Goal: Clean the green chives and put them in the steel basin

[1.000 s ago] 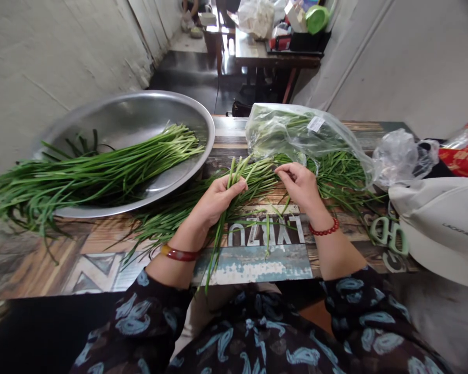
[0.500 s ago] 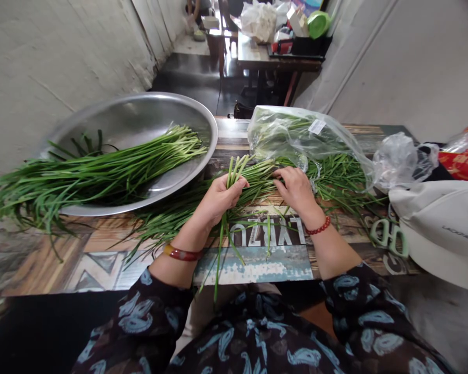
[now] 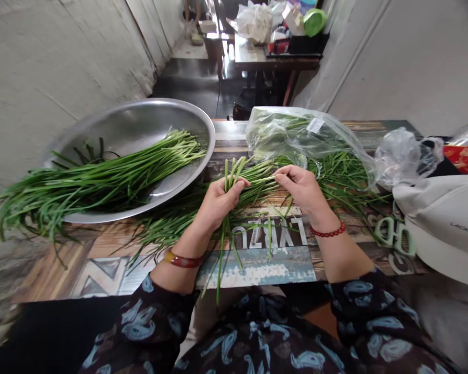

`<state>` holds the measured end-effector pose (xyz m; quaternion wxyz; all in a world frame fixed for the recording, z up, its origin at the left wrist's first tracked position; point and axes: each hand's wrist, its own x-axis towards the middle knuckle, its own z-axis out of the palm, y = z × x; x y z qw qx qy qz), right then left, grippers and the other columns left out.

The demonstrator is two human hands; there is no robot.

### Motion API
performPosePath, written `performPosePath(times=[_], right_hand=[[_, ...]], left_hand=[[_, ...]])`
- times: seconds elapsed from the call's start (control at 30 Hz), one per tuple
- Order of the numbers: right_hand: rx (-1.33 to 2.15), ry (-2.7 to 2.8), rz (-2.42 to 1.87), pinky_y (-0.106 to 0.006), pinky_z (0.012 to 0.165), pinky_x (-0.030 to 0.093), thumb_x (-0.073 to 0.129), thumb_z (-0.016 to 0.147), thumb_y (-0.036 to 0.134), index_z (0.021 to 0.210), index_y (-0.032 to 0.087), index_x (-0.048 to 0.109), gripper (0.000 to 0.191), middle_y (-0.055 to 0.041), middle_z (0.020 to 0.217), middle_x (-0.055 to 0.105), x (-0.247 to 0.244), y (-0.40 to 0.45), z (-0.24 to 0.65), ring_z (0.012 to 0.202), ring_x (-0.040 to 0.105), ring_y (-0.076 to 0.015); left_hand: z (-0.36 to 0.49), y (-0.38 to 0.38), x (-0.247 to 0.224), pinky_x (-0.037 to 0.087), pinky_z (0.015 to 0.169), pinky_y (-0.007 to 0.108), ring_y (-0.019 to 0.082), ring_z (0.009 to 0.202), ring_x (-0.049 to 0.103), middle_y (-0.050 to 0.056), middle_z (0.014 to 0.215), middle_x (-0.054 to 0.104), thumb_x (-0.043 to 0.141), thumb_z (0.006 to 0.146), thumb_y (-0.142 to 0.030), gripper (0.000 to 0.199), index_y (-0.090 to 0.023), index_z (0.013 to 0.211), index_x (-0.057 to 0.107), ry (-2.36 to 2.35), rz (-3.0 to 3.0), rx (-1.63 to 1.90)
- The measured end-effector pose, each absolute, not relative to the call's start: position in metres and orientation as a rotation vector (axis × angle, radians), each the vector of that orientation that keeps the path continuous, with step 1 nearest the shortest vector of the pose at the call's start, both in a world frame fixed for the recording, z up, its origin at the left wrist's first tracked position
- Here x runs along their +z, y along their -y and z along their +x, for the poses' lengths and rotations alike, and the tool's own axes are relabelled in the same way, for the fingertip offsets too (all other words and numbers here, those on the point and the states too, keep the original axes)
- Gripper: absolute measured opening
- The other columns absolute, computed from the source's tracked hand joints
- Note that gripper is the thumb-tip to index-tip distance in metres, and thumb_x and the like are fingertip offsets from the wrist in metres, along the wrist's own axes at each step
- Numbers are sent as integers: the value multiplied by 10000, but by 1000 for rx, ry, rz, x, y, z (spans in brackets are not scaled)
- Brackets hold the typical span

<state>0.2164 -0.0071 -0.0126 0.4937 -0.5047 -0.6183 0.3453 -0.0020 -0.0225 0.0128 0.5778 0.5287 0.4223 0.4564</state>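
Observation:
A small bunch of garlic chives (image 3: pixel 234 167) stands in my left hand (image 3: pixel 220 201), its pale stem ends up and green leaves hanging below the fist. My right hand (image 3: pixel 302 188) pinches the pale end of a chive stalk between thumb and forefinger, just right of the loose pile of chives (image 3: pixel 179 215) on the table. To the left, a wide steel basin (image 3: pixel 140 111) holds a large heap of chives (image 3: pixel 113 174) whose leaves hang over its rim. Short loose pieces lie on the table in front of my hands.
Behind my right hand lies a clear plastic bag (image 3: pixel 308 137) with more chives inside. Green-handled scissors (image 3: pixel 393 235), a pale cap (image 3: pixel 444 223) and a crumpled plastic bag (image 3: pixel 398 156) sit at the right. Beyond stands another table (image 3: pixel 253 57) with bags on it.
My right hand has drawn its thumb and forefinger together on a stalk at the pile and lifted slightly. The left hand still holds its bunch. The view has shifted a little.

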Motion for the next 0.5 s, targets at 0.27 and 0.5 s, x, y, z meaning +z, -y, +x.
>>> performPosePath(times=[0.27,0.5], right_hand=[[637,1660,-1186,-274,613,395,649,854,422,721,191,664,266,1,684,619,0,16,207,632,520,-125],[575,1774,-1101,-277,613,416,637,874,374,755,203,676,212,-20,741,671,5,21,201,677,568,-143]], left_hand=[[-4,25,11,338,502,225,90,507,418,-38,551,468,623,881,-464,322,-161,940,716,-1146,1506,1327],[-5,20,10,444,826,313,189,877,590,53,852,649,582,908,-340,245,-152,827,717,-1077,1939,1150]])
